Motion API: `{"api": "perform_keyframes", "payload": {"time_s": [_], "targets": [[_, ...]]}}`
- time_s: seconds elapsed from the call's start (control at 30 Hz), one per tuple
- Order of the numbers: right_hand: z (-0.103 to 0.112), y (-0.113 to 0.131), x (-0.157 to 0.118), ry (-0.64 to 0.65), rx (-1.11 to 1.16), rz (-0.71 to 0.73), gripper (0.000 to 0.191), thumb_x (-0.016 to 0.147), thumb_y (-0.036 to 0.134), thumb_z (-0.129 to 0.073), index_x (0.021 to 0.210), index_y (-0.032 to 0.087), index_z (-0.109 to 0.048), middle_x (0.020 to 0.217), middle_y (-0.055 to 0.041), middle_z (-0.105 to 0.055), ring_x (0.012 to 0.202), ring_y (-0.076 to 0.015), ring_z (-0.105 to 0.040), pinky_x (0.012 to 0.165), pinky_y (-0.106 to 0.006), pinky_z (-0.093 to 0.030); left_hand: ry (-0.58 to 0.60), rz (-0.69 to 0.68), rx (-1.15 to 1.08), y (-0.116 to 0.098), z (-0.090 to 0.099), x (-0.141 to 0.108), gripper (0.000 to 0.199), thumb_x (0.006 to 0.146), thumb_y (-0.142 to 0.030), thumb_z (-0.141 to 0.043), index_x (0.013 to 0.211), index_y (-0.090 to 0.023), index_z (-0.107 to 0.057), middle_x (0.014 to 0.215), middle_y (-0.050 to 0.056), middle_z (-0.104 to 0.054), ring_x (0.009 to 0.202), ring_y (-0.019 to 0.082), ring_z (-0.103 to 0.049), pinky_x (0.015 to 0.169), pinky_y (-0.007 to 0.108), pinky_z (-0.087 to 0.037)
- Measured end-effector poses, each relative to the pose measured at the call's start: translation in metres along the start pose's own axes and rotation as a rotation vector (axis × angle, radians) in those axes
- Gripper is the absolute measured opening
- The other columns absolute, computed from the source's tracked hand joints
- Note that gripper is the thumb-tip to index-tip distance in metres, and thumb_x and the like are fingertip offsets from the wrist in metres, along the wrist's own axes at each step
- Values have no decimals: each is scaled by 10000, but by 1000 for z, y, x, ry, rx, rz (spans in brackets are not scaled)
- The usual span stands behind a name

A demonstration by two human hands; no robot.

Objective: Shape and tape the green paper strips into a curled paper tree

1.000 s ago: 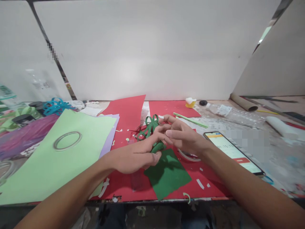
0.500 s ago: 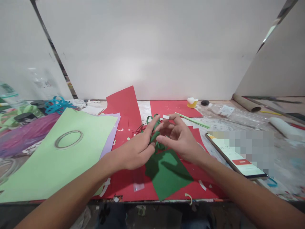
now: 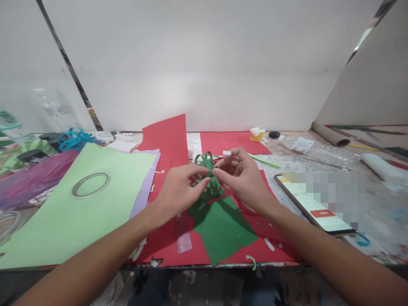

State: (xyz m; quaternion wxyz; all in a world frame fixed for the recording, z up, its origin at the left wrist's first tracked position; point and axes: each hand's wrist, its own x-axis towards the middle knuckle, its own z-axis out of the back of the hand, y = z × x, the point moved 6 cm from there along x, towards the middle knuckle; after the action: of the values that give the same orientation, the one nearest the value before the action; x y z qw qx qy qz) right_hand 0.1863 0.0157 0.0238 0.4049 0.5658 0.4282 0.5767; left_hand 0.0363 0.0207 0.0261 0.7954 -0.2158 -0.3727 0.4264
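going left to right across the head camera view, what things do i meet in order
pink plastic bag, ring on light green paper, purple paper, left hand, green paper loops, right hand, phone, white roll

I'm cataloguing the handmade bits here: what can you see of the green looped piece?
The green looped piece looks like paper, its narrow strips curled into loops that fan out above and below its middle. The left hand and right hand pinch it there, over the red sheet; their fingers partly hide it. Whether it touches anything beneath is unclear.
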Motion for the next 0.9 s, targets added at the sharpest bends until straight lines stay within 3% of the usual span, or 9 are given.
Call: {"api": "perform_keyframes", "payload": {"time_s": [0.1, 0.37, 0.53, 0.73, 0.9], "targets": [[-1, -2, 1, 39, 25, -21, 401, 709, 295, -748, 905, 252, -401, 861, 13, -587, 781, -143, -585, 696, -313, -489, 96, 126, -250, 9, -6, 1, 192, 844, -316, -610, 949, -186, -704, 916, 51, -736, 818, 182, -672, 732, 326, -537], [2, -3, 2, 67, 9, 6, 351, 738, 300, -737, 882, 255, -419, 825, 23, -566, 742, -137, -571, 660, -294, -469, 231, 237, -622, 13, -15, 3, 242, 839, -338, -615, 981, -157, -690, 970, 70, -718, 836, 177, -677, 761, 349, -569], [6, 10, 0, 93, -197, 154, 189, 872, 347, -594, 800, 236, -459, 722, 9, -553, 647, -144, -515, 599, -313, -420, 160, 244, -500, 17, -9, 4, 234, 829, -297, -613, 1008, -178, -705, 975, 68, -739, 761, 165, -691, 741, 348, -575], [-4, 29, -7, 309, -569, 338, 168, 900, 236, -508, 733, 221, -501, 756, -12, -535, 701, -159, -494, 658, -326, -394, 104, 112, -108, 12, -4, 3, 195, 814, -275, -590, 917, -197, -736, 878, 46, -753, 778, 205, -695, 712, 335, -551], [-8, 25, -8, 358, -724, 395, 156, 891, 202, -488, 739, 219, -516, 789, -29, -534, 759, -185, -503, 700, -347, -390, 164, 139, -183, 13, -7, 3, 205, 823, -279, -572, 912, -188, -733, 849, 44, -749, 759, 194, -684, 660, 302, -533]]}}
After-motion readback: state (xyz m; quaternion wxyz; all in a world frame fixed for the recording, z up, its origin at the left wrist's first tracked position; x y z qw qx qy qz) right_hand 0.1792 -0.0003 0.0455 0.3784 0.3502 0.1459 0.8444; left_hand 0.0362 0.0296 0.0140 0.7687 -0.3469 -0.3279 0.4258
